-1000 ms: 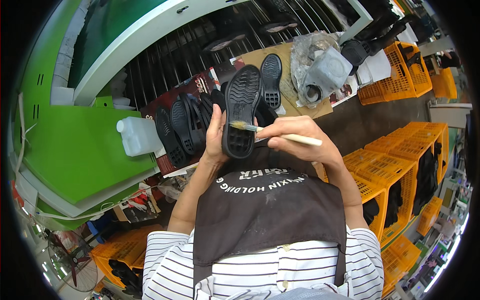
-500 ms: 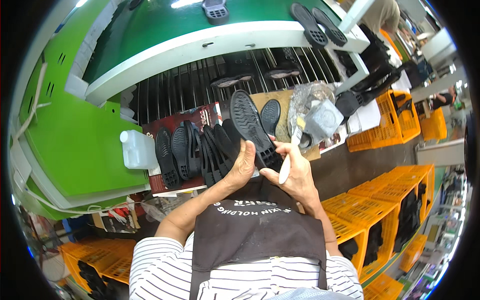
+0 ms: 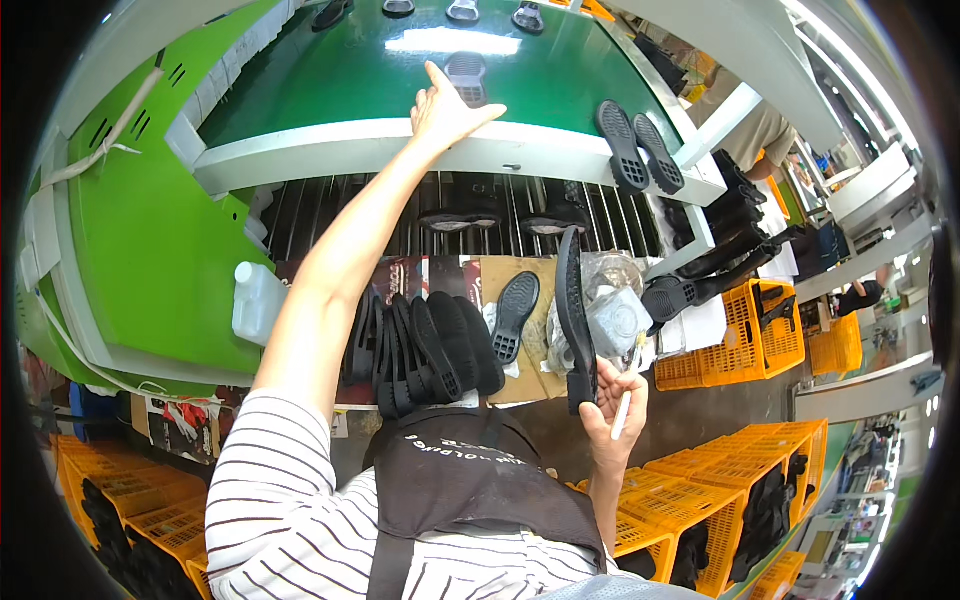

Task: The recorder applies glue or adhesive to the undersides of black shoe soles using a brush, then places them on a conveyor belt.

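Note:
My left hand (image 3: 445,112) is stretched out over the green belt (image 3: 330,95), its fingers and thumb spread and holding nothing. Between thumb and forefinger, just beyond the hand, a dark shoe sole (image 3: 466,76) lies on the belt; I cannot tell whether the hand touches it. My right hand (image 3: 617,408) grips a black shoe sole (image 3: 571,310) by its heel end, upright and edge-on. A white-handled brush (image 3: 621,416) is held in the same fingers. Another black sole (image 3: 516,310) lies on brown cardboard, left of the held one. Several black soles (image 3: 425,345) lean in a row farther left.
A whitish square container (image 3: 616,322) stands in crumpled plastic behind my right hand. A white jug (image 3: 258,303) is at the left. Two soles (image 3: 640,150) rest at the belt's right edge. Orange crates (image 3: 715,455) with black items stand at right, others (image 3: 130,500) at lower left.
My left hand has let go of the sole and reached forward over the belt. My right hand has carried the sole and brush to the right, turning the sole edge-on. The view has shifted.

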Motion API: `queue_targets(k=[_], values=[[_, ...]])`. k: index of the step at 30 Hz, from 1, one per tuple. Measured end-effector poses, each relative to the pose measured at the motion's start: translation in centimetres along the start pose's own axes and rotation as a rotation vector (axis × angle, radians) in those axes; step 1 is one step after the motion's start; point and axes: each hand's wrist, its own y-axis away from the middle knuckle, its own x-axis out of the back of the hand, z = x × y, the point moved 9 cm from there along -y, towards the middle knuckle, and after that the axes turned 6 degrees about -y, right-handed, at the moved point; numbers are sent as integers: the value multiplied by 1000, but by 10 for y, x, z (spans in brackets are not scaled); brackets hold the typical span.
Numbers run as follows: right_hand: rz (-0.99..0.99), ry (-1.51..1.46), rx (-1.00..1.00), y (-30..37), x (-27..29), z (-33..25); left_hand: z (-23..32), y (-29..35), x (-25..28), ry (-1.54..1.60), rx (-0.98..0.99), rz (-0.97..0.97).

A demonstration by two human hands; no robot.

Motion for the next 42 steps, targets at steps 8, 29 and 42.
queue_targets(k=[8,29,42], values=[[106,27,45,12,29,4,-3,-31,-34,-48,-34,-23],[-218,752,540,-120,-71,-59,-12,-26,-27,120,-46,236],[-159,1178,362,-350,-88,-5,-4,-24,-25,73,-100,283]])
